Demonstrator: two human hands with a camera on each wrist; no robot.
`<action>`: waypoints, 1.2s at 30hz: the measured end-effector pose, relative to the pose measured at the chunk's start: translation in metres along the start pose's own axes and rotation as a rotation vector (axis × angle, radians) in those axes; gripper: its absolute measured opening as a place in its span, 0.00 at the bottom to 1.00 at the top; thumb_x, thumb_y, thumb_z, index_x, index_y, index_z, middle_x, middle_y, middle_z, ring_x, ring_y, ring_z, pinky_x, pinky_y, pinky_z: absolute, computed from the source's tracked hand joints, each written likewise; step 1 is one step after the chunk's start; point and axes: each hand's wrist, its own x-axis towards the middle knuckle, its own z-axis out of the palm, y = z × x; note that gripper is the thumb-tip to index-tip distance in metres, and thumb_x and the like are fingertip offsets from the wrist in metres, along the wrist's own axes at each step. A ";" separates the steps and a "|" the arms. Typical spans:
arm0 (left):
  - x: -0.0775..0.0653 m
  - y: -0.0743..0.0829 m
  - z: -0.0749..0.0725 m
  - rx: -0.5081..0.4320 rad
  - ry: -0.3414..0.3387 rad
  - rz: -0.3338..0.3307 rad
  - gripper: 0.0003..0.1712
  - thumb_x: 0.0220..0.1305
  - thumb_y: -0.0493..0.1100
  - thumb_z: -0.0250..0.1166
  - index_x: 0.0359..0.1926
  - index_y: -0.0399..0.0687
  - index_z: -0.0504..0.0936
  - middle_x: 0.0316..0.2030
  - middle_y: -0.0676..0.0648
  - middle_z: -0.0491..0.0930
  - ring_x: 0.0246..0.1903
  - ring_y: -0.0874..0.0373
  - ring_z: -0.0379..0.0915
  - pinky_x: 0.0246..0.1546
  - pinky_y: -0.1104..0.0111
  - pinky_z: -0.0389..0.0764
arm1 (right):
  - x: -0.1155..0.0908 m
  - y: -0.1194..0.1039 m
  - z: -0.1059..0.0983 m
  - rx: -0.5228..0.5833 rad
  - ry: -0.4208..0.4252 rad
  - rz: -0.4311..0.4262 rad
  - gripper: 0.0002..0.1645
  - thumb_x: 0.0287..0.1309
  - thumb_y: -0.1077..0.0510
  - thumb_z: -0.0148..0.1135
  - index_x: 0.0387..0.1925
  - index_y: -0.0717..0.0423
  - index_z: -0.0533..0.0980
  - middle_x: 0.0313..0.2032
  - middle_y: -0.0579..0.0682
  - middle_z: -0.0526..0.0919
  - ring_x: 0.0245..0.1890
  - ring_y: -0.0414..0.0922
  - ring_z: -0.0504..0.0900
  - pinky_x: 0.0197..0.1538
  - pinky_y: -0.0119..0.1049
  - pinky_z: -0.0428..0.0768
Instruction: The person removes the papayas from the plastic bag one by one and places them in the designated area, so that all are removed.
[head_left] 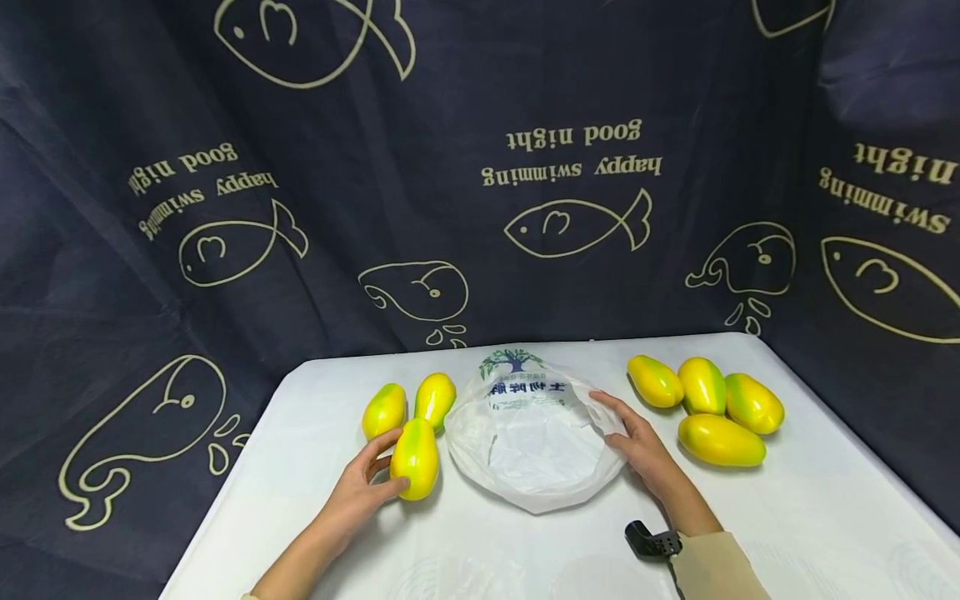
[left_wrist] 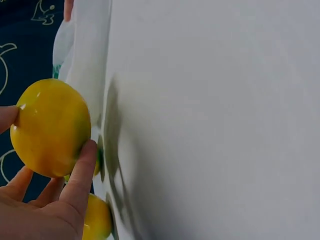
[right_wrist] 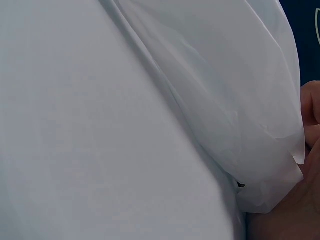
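In the head view my left hand (head_left: 354,498) grips a glossy yellow-green mango (head_left: 415,462) between thumb and fingers. The left wrist view shows this mango (left_wrist: 50,127) raised over the white table, its shadow below. Two more mangoes, one on the left (head_left: 384,411) and one nearer the bag (head_left: 435,400), lie just behind it. A white plastic bag (head_left: 536,498) with a printed green tree stands in the middle, its mouth spread wide. On the bag's right side my right hand (head_left: 637,437) holds the rim; bag film (right_wrist: 250,115) hides part of that hand in its wrist view.
Several mangoes (head_left: 720,440) lie grouped to the right of the bag on the white table (head_left: 487,558). Behind the table hangs a dark blue cloth (head_left: 420,183) with fish drawings. A black device (head_left: 651,542) is strapped at my right wrist.
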 end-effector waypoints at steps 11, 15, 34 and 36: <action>0.002 -0.008 -0.002 0.053 0.006 -0.050 0.42 0.57 0.42 0.71 0.71 0.60 0.66 0.75 0.49 0.62 0.70 0.43 0.63 0.67 0.40 0.66 | 0.001 -0.001 0.000 0.020 -0.002 -0.002 0.44 0.54 0.76 0.48 0.73 0.50 0.63 0.79 0.54 0.53 0.81 0.57 0.40 0.79 0.63 0.37; 0.003 -0.010 -0.002 0.056 0.007 -0.053 0.41 0.58 0.42 0.71 0.71 0.60 0.66 0.75 0.49 0.62 0.70 0.43 0.63 0.66 0.42 0.69 | 0.001 -0.001 0.000 0.020 -0.005 -0.007 0.44 0.54 0.76 0.48 0.73 0.51 0.63 0.79 0.55 0.53 0.81 0.58 0.40 0.79 0.63 0.36; 0.004 -0.013 -0.001 0.062 0.024 -0.041 0.40 0.59 0.46 0.72 0.71 0.58 0.66 0.74 0.47 0.63 0.70 0.43 0.64 0.65 0.44 0.72 | -0.001 -0.005 0.000 0.045 -0.005 -0.041 0.42 0.55 0.75 0.50 0.73 0.55 0.63 0.78 0.57 0.53 0.80 0.57 0.39 0.79 0.62 0.34; 0.004 -0.013 -0.001 0.065 0.028 -0.039 0.40 0.59 0.47 0.72 0.71 0.58 0.66 0.74 0.47 0.63 0.70 0.42 0.64 0.65 0.44 0.72 | -0.001 -0.005 -0.001 0.052 0.000 -0.041 0.41 0.56 0.75 0.50 0.73 0.55 0.63 0.78 0.56 0.53 0.80 0.57 0.39 0.79 0.62 0.34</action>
